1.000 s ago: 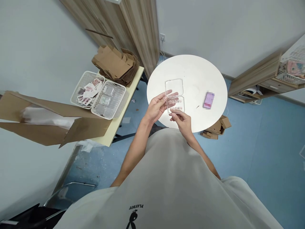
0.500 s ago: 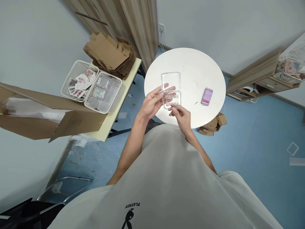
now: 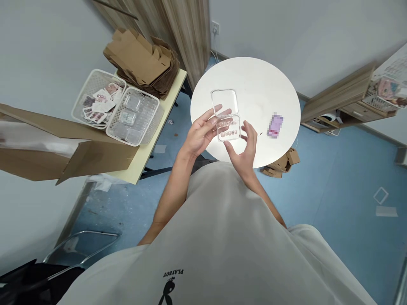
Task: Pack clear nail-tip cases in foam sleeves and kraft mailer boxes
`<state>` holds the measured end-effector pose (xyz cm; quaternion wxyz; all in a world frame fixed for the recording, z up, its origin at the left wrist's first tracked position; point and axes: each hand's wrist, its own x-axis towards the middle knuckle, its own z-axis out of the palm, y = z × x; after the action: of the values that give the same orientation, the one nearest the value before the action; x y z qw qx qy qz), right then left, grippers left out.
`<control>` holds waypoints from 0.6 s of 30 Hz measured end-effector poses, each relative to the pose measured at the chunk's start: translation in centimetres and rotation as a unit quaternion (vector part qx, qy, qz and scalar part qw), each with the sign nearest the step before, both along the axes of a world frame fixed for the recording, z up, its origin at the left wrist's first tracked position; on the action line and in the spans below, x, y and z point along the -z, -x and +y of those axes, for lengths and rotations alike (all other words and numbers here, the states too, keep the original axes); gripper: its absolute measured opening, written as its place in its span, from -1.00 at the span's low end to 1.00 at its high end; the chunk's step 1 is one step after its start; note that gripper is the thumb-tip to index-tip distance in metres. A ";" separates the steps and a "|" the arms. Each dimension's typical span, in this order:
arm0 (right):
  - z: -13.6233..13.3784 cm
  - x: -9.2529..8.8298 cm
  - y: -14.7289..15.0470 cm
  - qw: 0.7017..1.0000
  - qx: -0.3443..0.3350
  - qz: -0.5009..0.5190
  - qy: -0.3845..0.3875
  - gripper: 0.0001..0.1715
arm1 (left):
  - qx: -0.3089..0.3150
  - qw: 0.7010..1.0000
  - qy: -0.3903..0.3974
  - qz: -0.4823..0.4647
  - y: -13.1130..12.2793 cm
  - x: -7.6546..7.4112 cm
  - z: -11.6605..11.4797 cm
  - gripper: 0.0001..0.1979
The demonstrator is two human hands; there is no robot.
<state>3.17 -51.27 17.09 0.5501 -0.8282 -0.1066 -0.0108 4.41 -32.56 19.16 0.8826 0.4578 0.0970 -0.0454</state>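
Clear case [image 3: 229, 140]: lid [image 3: 225, 101] unclosed, small pieces [image 3: 226, 134] seated in two rows

Progress, by judgement: filling appears complete, closing outstanding. Case sits between the hands; left hand [image 3: 197, 137] grips the edge nearest it, while right hand [image 3: 244, 157], half spread, holds nothing visible, contact uncertain. Lid: transparent, folded out just beyond the left hand. Pieces: pale pink, glossy, finer detail too small to tell

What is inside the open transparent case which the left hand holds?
Two rows of small pinkish pieces lie in the near half of the transparent case; too small to identify. The left hand covers a bit of its left edge, so that spot is hidden.
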 end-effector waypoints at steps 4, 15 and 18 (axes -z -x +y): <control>0.3 -0.2 -0.3 0.993 -0.030 -0.071 0.088 -0.07 | 0.014 1.000 -0.011 -0.001 0.2 0.2 -0.9 -0.39; 0.2 0.7 -1.1 0.997 -0.001 0.032 -0.068 -0.27 | -0.002 0.996 -0.086 -0.020 0.9 2.3 -3.7 -0.49; -0.2 0.9 -1.6 0.982 -0.024 0.116 -0.150 -0.23 | -0.076 0.989 -0.123 0.027 0.7 3.5 -3.2 -0.49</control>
<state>4.76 -51.52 16.21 0.6765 -0.7294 -0.0595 0.0824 3.73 -35.76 15.69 0.8178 0.5524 0.1599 0.0223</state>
